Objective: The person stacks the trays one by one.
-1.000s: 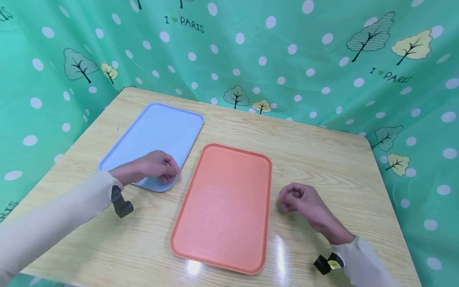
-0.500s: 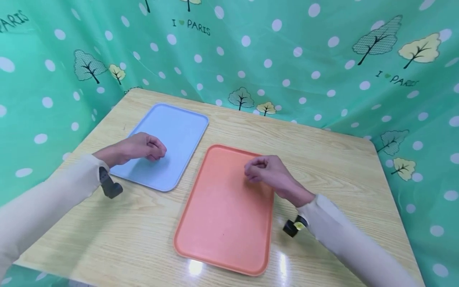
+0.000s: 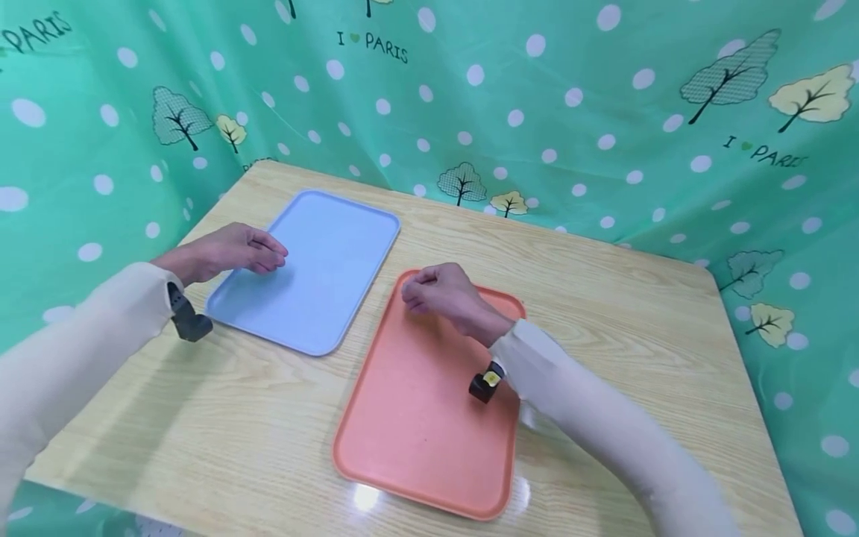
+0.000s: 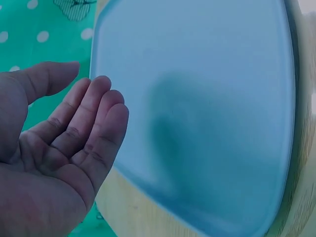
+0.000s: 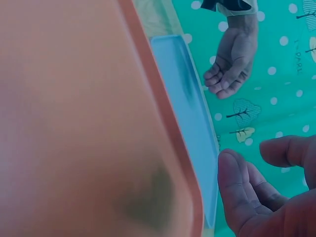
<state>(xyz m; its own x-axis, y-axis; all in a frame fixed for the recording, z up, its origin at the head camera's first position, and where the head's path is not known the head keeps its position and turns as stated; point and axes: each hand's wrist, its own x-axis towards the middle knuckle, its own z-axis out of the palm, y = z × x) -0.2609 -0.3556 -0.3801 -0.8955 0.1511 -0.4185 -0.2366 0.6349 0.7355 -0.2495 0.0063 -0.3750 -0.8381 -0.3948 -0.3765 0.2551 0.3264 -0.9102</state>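
Observation:
My left hand (image 3: 236,247) hovers over the left side of a light blue tray (image 3: 338,242). In the left wrist view its fingers (image 4: 101,116) are loosely bent, the thumb stands apart from them, and nothing lies in the palm. An orange-red tray (image 3: 409,425) lies to the right of the blue one. Above that tray's far end is my right hand (image 3: 446,294), casting a shadow on it. Seen in the right wrist view, its thumb and fingers (image 5: 232,180) are relaxed, with a gap between them and nothing held.
Both trays lie on a light wooden table (image 3: 604,321). A green dotted curtain (image 3: 564,112) printed with trees hangs behind and around the sides. Small dark cameras are strapped to both wrists.
My right hand has moved leftward and away from me, from beside the orange-red tray to over its far end. The left hand has shifted left and farther across the blue tray.

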